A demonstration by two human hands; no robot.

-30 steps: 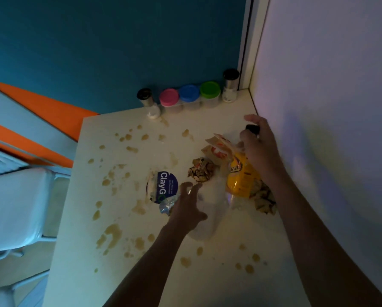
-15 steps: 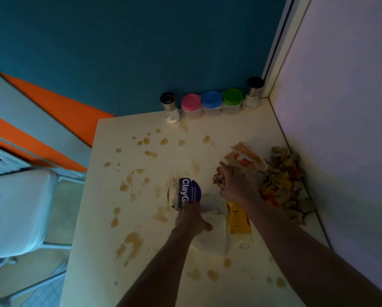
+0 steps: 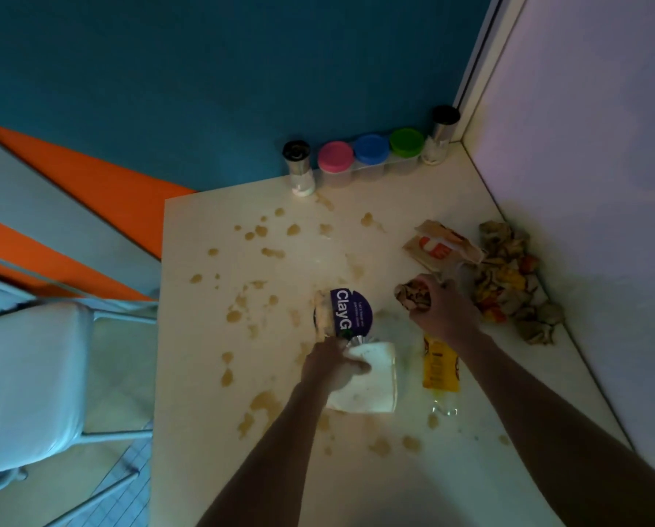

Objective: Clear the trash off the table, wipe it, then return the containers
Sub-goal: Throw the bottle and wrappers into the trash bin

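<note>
While fingers (image 3: 424,310) clutch a wrapper (image 3: 413,296), brown stains (image 3: 263,403) spot the table (image 3: 356,484).

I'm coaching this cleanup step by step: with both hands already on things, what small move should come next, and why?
Probably lift the right hand away with the crumpled wrapper it grips and carry it off the table. More wrappers and a paper bag still lie by the wall, and brown spills can't be wiped until the trash goes. The left hand holds the white cloth.
</note>
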